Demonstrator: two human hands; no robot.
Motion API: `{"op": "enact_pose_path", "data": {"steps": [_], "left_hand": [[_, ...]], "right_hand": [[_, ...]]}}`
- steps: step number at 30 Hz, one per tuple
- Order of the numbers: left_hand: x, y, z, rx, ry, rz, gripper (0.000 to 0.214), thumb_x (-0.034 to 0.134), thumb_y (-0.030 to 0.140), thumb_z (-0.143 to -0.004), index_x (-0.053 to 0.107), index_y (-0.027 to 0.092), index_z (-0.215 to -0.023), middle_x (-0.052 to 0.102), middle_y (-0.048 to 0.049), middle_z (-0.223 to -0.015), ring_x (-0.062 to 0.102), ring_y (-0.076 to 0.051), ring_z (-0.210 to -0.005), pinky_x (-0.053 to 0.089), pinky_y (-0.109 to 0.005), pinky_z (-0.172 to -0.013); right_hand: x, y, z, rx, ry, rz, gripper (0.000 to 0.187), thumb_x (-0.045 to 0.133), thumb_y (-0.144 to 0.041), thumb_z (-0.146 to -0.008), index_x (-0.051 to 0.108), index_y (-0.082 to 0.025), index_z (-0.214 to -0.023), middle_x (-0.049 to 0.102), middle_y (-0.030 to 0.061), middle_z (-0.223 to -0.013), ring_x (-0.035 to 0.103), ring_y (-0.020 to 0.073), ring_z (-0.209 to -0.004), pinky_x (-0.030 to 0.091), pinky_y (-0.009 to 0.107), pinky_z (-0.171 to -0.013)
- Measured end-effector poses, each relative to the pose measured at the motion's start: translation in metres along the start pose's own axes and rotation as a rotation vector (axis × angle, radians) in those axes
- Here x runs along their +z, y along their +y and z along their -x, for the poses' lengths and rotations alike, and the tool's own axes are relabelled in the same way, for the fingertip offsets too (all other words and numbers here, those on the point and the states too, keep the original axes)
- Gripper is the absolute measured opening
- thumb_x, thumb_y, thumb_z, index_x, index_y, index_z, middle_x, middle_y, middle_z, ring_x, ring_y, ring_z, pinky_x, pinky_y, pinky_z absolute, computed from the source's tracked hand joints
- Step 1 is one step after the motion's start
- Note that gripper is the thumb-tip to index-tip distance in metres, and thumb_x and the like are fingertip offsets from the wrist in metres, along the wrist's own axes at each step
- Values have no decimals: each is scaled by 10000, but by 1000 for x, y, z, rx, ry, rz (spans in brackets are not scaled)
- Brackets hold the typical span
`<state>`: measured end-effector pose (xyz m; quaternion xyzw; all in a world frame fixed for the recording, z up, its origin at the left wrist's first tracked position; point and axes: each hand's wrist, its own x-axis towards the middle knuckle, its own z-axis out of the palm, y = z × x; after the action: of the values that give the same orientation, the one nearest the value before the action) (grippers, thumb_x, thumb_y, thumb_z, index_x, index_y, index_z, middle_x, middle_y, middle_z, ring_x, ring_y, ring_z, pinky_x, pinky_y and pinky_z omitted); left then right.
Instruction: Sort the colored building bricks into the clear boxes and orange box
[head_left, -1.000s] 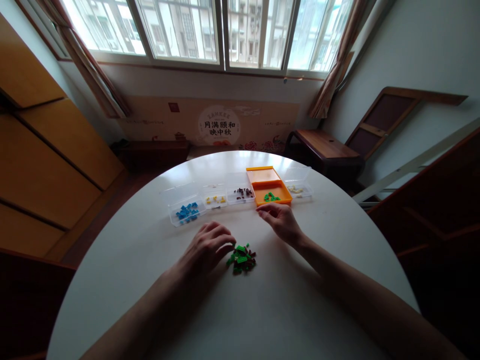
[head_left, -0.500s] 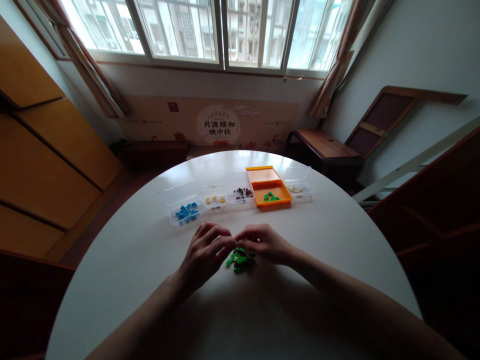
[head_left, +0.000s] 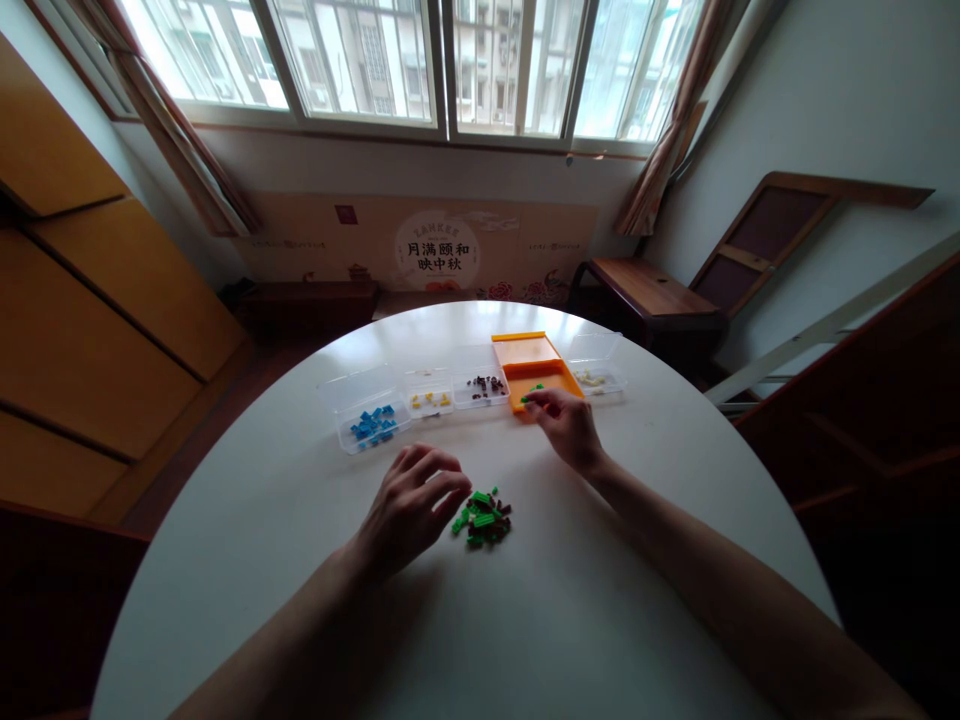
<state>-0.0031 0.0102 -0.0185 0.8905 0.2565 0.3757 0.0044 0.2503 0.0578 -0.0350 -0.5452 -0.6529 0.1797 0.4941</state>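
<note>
A loose pile of small green and brown building bricks (head_left: 484,518) lies on the white table in front of me. My left hand (head_left: 416,510) rests just left of the pile, its fingers loosely bent and apart, with nothing visible in them. Farther out, my right hand (head_left: 566,425) is over the front edge of an open orange box (head_left: 545,372). Its thumb and fingertips are pinched on a small green brick (head_left: 525,400). More green bricks (head_left: 538,387) show inside the box, partly hidden by the hand.
Left of the orange box stand clear boxes of blue bricks (head_left: 373,425), yellow bricks (head_left: 431,399) and dark brown bricks (head_left: 487,386). A clear box with cream bricks (head_left: 591,378) is on its right. The round white table (head_left: 247,520) curves away at both sides.
My right hand has left the pile and moved forward and right to the orange box, uncovering more of the pile. My left hand has stayed in nearly the same place.
</note>
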Motion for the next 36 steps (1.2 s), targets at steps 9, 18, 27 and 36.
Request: {"op": "enact_pose_path", "data": {"steps": [9,18,27,36], "left_hand": [[4,-6,4,-51,-55,-6,180,510,70,-837,616,201,-902,636,-36,-879,527,-162,-838,431,-331,-801],[-15,-7,-2,-123,-449,139,88,556,181,-717,538,193,-803,576,-35,-884,480,-187,-853,392,-341,-811],[-19,-5,-5,-170,-621,126,83,629,248,-744,564,200,-761,552,-6,-855,476,-169,-842,353,-302,-788],[-4,-8,2,-155,-406,95,82,565,199,-860,642,223,-850,613,-19,-860,522,-160,-821,395,-323,-809]], "right_hand": [[-18,24,-15,99,136,98,262,580,-292,-795,742,-157,-951,705,58,-785,568,153,-631,459,284,-649],[-10,12,7,27,1,-2,197,594,-276,-808,731,-155,-883,701,54,-794,519,118,-558,457,255,-585],[1,-6,23,-150,-117,13,129,607,-221,-835,719,-166,-868,646,23,-734,484,103,-562,445,233,-587],[8,-20,35,-200,-231,-35,124,595,-197,-851,713,-173,-883,634,22,-743,513,100,-585,425,221,-582]]}}
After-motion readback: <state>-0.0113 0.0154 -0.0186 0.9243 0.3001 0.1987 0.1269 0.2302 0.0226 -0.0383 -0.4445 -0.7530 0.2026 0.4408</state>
